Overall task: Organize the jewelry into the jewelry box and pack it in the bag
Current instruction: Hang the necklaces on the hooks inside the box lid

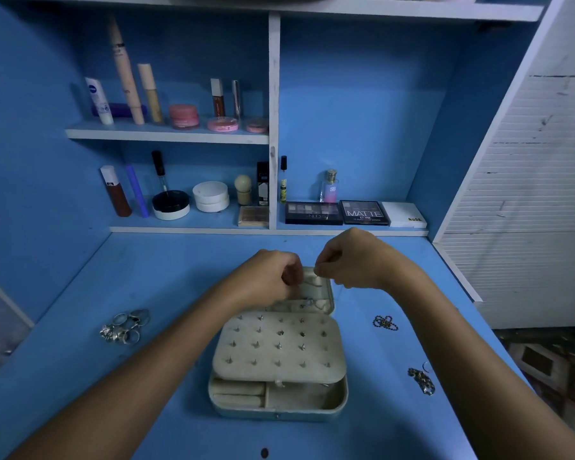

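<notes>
One jewelry box [277, 398], lying open on the blue tabletop [166, 280]; stud panel [278, 346] carrying about twenty earrings. Two hands, left hand [273, 277] and right hand [347, 260], hovering over the lid, fingers curling, pinching something thin, unidentifiable. One ring cluster [125, 327] left; two chains [384, 322] [421, 380] right.

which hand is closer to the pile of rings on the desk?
Left. The left hand is over the open jewelry box, up and to the right of the pile of rings. The right hand is farther right, past the box's far edge.
</notes>
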